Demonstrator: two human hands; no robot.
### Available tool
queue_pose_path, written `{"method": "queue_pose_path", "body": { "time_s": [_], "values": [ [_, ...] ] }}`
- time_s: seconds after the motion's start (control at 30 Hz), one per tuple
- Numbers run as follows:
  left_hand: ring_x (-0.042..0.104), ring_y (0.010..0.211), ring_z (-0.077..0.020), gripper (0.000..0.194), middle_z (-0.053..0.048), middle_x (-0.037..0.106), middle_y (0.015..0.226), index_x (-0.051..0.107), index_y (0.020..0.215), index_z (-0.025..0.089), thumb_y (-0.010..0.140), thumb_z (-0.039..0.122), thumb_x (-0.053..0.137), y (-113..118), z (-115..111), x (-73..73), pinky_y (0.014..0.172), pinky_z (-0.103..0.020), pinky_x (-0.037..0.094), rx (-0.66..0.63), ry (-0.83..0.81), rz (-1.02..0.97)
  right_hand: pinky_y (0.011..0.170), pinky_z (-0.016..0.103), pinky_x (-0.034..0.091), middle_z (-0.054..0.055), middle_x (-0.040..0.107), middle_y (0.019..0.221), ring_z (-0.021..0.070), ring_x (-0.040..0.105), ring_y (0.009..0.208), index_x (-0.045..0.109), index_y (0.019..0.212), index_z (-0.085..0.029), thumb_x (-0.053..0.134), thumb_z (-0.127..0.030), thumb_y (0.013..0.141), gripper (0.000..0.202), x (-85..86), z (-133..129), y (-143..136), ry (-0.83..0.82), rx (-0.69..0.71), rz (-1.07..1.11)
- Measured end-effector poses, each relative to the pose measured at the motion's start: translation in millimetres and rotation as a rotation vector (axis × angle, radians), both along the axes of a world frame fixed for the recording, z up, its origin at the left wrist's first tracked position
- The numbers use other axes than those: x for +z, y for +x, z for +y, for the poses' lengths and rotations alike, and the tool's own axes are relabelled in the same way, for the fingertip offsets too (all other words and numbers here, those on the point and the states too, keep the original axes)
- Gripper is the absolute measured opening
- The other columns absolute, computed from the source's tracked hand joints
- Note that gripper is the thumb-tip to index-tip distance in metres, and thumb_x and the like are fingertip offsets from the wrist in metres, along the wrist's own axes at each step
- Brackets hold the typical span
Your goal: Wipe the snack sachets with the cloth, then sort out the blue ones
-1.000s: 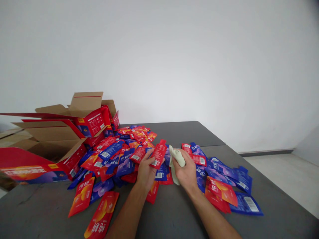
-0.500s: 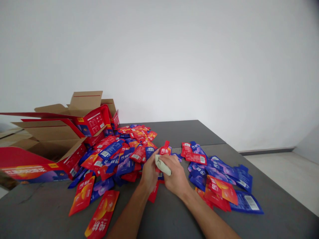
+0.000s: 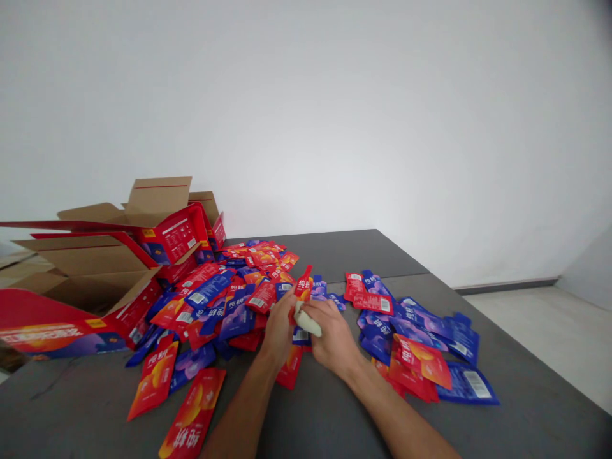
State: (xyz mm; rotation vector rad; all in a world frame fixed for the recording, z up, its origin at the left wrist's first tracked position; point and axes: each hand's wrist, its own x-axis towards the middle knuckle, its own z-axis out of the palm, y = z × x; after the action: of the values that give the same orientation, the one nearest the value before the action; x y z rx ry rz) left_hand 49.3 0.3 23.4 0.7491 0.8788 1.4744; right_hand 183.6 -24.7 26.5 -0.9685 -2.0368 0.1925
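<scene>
Pouch, red with white characters, stood tilted above the middle of the tabletop, its narrow top end pointing up. The left hand gripped it, fingers closed around its lower part. The right hand had its fingers curled tightly over a whitish cloth, right at the pouch's lower part; whether they touched could not be told. A heap of red and blue pouches spread to the left, a smaller scatter to the right. Beyond the heap sat open cardboard boxes, before a pale wall.
</scene>
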Motion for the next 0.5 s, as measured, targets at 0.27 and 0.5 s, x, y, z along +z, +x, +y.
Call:
{"method": "queue_pose_path", "body": {
  "time_s": [0.27, 0.5],
  "values": [
    [0.043, 0.134, -0.0337, 0.042, -0.011, 0.058, 0.140, 0.068, 0.126, 0.025, 0.085, 0.023, 0.059, -18, 8, -6.8, 0.117, -0.052, 0.023, 0.320, 0.360, 1.163, 0.086, 0.038, 0.048, 0.007, 0.072, 0.102, 0.0251, 0.062, 0.094, 0.069, 0.099, -0.022, 0.049, 0.006, 0.063, 0.049, -7.6, 17, 24, -0.025, -0.244, -0.050],
    [0.035, 0.137, -0.0409, 0.030, -0.019, 0.059, 0.134, 0.073, 0.108, 0.019, 0.087, 0.018, 0.052, -1, 12, -22.8, 0.113, -0.064, 0.019, 0.357, 0.323, 1.652, 0.064, 0.032, 0.043, 0.009, 0.070, 0.077, 0.0267, 0.063, 0.072, 0.071, 0.087, -0.019, 0.056, 0.004, 0.056, 0.042, -10.3, 34, 67, -0.061, -0.593, -0.110]
  ]
}}
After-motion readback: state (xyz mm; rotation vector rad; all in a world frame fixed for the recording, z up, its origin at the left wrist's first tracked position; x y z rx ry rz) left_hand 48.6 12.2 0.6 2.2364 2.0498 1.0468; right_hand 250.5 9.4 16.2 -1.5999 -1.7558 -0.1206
